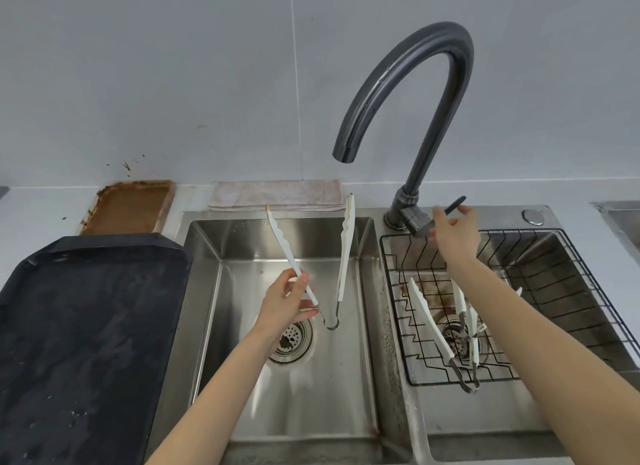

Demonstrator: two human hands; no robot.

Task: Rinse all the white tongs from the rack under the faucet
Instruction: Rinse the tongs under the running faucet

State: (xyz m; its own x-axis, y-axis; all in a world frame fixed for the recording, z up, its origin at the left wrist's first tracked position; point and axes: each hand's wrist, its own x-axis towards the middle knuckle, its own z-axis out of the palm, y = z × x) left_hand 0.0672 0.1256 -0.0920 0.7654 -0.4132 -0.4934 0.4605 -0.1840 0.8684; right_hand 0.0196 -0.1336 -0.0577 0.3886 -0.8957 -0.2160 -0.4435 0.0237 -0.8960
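Note:
My left hand (287,301) pinches one arm of a pair of white tongs (344,253) over the left sink basin (242,242). The tongs are spread wide in a V, tips pointing up and away, hinge low near the drain. My right hand (453,230) reaches to the faucet's dark lever (456,204), fingers loosely spread at it. The dark curved faucet (426,93) has its spout over the left basin; no water shows. More white tongs (429,320) lie in the black wire rack (554,277) set in the right basin.
A dark tray (79,333) lies on the counter at left, with a dirty brown tray (128,206) behind it. A folded pale cloth (277,194) sits behind the left basin. The left basin's drain strainer (291,340) holds some debris.

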